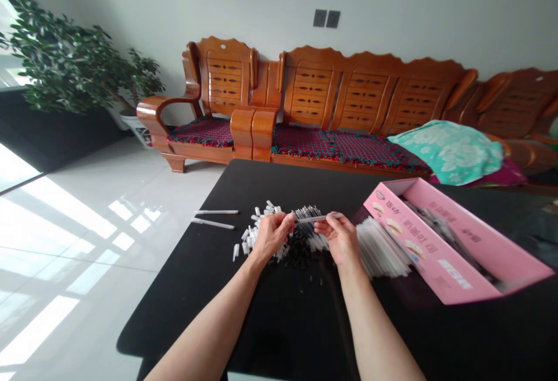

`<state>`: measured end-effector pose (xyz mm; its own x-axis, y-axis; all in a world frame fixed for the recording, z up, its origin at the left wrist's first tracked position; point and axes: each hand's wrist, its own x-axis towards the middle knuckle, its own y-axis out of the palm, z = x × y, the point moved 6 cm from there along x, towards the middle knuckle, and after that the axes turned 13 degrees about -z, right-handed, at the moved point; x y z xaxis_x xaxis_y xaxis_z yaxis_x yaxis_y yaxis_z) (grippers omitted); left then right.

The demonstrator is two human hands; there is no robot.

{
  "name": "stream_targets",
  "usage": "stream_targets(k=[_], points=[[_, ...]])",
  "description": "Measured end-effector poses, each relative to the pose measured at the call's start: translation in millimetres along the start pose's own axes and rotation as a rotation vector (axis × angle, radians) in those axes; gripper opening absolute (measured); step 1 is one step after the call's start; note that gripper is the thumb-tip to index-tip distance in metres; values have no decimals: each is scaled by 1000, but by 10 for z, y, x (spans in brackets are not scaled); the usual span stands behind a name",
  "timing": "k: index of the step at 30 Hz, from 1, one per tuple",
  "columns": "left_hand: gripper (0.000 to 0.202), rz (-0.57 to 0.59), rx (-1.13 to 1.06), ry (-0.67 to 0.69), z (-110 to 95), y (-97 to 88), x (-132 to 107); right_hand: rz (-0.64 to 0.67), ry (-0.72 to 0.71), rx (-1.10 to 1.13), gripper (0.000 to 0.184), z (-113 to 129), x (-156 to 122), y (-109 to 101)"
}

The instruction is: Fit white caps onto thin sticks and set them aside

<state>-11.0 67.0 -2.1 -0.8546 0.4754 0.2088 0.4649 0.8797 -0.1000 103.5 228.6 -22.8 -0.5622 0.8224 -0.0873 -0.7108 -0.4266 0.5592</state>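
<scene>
Both of my hands are over a black table [279,323]. My left hand [271,236] and my right hand [340,239] pinch the two ends of one thin white pen tube [314,218], held level just above the table. Under the hands lies a pile of small black parts [300,248]. Several short white caps [255,224] are scattered to the left of it. A heap of long white tubes [379,244] lies to the right of my right hand.
An open pink cardboard box [440,265] with more parts stands at the right. Two loose white tubes [213,218] lie near the table's left edge. Behind the table are wooden sofas [349,102], a green towel [449,151] and a potted plant [74,61].
</scene>
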Motion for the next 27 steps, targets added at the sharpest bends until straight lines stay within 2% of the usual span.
stream_targets(k=[4,8,12,16,22,27], points=[[40,17,11,6,26,16,11,8,-3,-6,25,1,-1,7],[31,4,-80,-9,14,17,23,11,-2,-6,25,1,-4,5],[35,-33,-50,11,-20,-14,11,1,6,-2,27,-7,0,-1],[49,17,37,1,7,6,-2,6,6,5,26,-8,2,5],[32,1,-29,9,6,0,25,10,3,3,26,-1,1,4],[36,-34,-27,21,-18,-30,20,1,12,-1,27,-9,7,-1]])
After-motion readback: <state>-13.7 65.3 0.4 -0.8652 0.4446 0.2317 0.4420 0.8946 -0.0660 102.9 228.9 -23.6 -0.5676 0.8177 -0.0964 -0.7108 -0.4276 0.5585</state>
